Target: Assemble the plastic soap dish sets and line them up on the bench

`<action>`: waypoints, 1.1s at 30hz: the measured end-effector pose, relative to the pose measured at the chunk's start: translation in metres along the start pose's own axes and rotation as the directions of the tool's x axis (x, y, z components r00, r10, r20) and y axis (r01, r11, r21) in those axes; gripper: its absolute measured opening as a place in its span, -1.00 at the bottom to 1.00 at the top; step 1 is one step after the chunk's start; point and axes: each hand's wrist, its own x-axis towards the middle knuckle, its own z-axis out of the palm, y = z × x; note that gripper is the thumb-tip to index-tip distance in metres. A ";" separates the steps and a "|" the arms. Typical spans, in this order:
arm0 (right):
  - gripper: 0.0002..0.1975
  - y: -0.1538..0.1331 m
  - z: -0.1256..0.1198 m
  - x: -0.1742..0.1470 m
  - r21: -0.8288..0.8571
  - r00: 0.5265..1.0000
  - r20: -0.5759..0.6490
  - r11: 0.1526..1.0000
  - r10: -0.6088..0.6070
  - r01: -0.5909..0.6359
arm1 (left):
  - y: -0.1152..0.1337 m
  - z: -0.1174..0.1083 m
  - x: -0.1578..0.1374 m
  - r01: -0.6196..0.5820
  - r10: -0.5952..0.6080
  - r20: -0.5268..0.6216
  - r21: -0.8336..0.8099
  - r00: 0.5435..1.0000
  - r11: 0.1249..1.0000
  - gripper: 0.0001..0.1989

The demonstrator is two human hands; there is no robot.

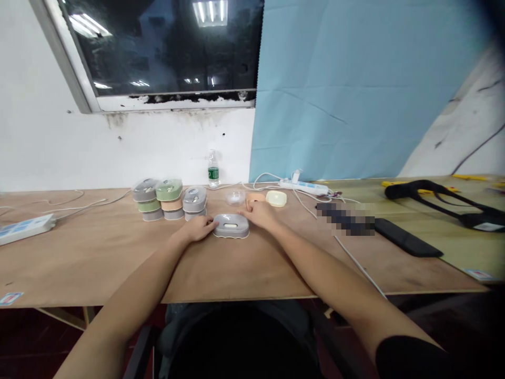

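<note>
A shallow grey box with a clear cover (231,232) and a pale oblong piece at its middle lies on the table in front of me. My left hand (198,228) is closed against its left side, fingertips on the edge. My right hand (260,215) holds the far right corner, with its thumb near the rim. Just beyond the right hand are an orange piece (256,197), partly covered by the fingers, and a cream tray-like piece (276,198). A small clear container (235,197) stands behind the grey box.
Stacked grey, green and orange boxes (169,190) stand left of my left hand. A water bottle (213,169) is against the wall. Power strips (303,186) and white cables lie around. A black case (408,238) and a black strapped frame (465,210) are at right.
</note>
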 end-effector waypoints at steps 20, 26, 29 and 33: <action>-0.83 -0.001 0.018 0.053 0.139 0.979 -0.195 0.987 -0.052 0.080 | 0.009 -0.006 -0.007 0.005 -0.005 -0.010 -0.045 1.000 0.999 -0.32; -0.74 -0.009 0.001 0.001 0.589 0.949 -0.304 0.767 -0.082 0.254 | 0.010 -0.006 -0.007 0.063 -0.094 -0.220 -0.144 0.971 0.988 -0.20; -0.67 -0.015 0.000 -0.032 0.678 0.964 -0.222 0.688 -0.144 0.259 | 0.016 -0.007 -0.008 -0.063 -0.004 -0.320 -0.200 0.947 0.978 -0.23; -0.59 -0.022 0.001 -0.041 0.698 0.981 -0.168 0.692 -0.095 0.186 | 0.022 -0.007 -0.007 -0.126 0.029 -0.403 -0.216 0.915 0.968 -0.35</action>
